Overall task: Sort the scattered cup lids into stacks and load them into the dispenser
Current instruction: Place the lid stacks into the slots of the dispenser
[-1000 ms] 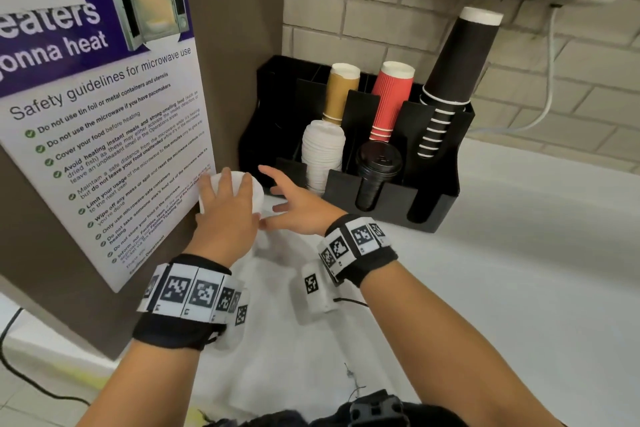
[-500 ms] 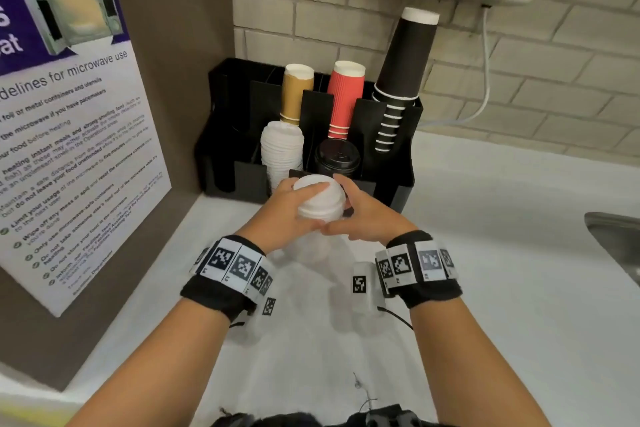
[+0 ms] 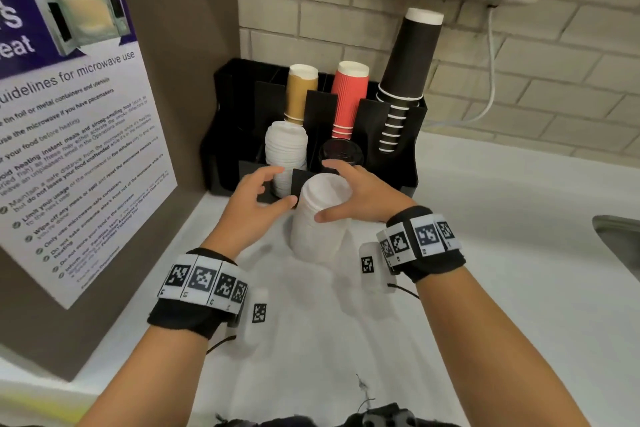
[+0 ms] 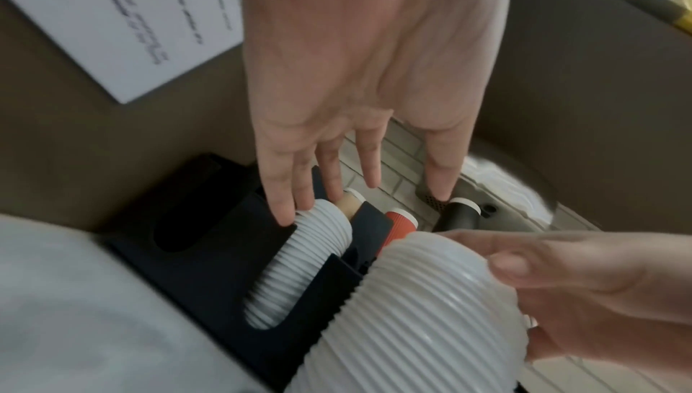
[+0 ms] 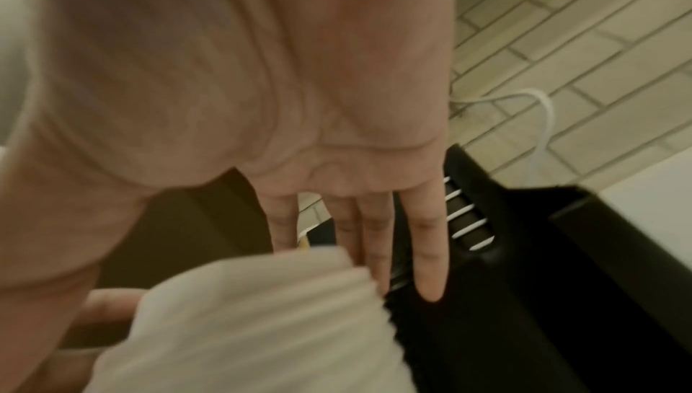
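Note:
A tall stack of white lids (image 3: 317, 236) stands on the white counter just in front of the black dispenser (image 3: 393, 180). My right hand (image 3: 327, 191) grips its top, thumb on the near side and fingers over the far side; the same stack (image 4: 412, 296) fills the left wrist view and appears in the right wrist view (image 5: 243, 325). My left hand (image 3: 273, 184) hovers open just left of the stack, its fingertips (image 4: 284, 213) by the white lids in the dispenser (image 3: 285, 149). Black lids (image 3: 341, 152) fill the neighbouring slot.
Brown (image 3: 301, 90), red (image 3: 348, 94) and black (image 3: 412, 55) cup stacks rise from the dispenser's back slots. A brown panel with a poster (image 3: 79, 114) walls the left side. A sink edge (image 3: 620, 236) is at far right, and a white cable (image 3: 485, 104) hangs on the brick wall.
My left hand brought a white lid from beside the panel onto the stack, then let go and drew left. My right hand stays on the stack's top.

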The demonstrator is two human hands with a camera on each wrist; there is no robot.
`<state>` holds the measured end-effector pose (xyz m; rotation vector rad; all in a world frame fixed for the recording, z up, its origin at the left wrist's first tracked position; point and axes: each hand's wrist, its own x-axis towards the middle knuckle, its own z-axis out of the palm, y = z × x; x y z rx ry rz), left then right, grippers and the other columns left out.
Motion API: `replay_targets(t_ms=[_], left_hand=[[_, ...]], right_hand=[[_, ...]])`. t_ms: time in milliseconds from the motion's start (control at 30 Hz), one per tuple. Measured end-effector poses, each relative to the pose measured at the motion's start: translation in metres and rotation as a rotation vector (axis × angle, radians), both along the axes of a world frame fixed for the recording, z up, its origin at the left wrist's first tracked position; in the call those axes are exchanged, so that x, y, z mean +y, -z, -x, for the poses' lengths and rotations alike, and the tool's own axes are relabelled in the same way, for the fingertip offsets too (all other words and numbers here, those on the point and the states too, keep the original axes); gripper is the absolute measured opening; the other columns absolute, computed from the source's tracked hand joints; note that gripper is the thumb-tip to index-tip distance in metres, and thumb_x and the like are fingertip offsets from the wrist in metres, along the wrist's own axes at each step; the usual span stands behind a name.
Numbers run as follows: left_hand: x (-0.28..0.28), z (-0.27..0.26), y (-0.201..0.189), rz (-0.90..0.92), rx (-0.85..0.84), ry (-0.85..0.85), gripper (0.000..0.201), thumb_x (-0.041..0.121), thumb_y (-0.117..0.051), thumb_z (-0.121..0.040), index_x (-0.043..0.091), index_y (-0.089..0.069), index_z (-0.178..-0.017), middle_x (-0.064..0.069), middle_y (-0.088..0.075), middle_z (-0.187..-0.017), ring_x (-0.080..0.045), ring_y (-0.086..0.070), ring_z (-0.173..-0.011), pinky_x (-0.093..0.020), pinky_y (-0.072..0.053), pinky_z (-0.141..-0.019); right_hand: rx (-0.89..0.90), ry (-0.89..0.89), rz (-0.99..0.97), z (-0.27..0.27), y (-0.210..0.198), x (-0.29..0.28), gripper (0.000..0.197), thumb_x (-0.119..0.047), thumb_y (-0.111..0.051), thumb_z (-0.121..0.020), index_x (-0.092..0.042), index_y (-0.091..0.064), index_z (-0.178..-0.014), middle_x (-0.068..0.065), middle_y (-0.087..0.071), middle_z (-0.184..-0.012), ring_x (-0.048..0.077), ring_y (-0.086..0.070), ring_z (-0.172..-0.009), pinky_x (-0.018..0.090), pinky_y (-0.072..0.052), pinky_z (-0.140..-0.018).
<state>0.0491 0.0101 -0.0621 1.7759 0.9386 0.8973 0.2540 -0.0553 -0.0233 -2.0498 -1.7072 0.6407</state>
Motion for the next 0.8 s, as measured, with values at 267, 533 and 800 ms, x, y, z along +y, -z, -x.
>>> replay_targets(t_ms=[267,533,800], left_hand=[[-0.012,0.011,0.002,0.095,-0.041,0.002,0.047,0.02,-0.069,-0.089,0.028,-0.053,-0.132,0.004,-0.047,-0.139,-0.013,-0.045,-0.126,-0.029,-0.04,-0.093],[-0.027,0.005,-0.018,0.05,-0.182,0.15,0.09,0.038,-0.079,-0.066,0.04,-0.033,-0.144,0.013,-0.042,-0.143,-0.007,-0.041,-0.133,-0.023,-0.04,-0.104],[-0.045,-0.013,-0.039,0.053,-0.375,0.22,0.103,0.022,-0.08,-0.064,0.036,-0.026,-0.15,0.004,-0.04,-0.151,-0.016,-0.049,-0.132,-0.045,-0.046,-0.105]], right_hand=[[-0.069,-0.012,0.03,0.013,0.004,0.015,0.099,-0.044,-0.084,-0.064,-0.033,-0.028,-0.145,0.006,-0.04,-0.142,0.025,-0.038,-0.13,0.029,-0.035,-0.095],[0.248,-0.034,-0.347,0.02,-0.032,-0.003,0.076,-0.04,-0.081,-0.071,-0.032,-0.042,-0.136,-0.016,-0.047,-0.131,0.005,-0.045,-0.121,0.019,-0.038,-0.093],[0.579,-0.219,-0.323,0.037,-0.044,-0.021,0.06,-0.024,-0.072,-0.083,-0.033,-0.045,-0.136,-0.005,-0.058,-0.124,0.009,-0.059,-0.111,0.027,-0.052,-0.091]])
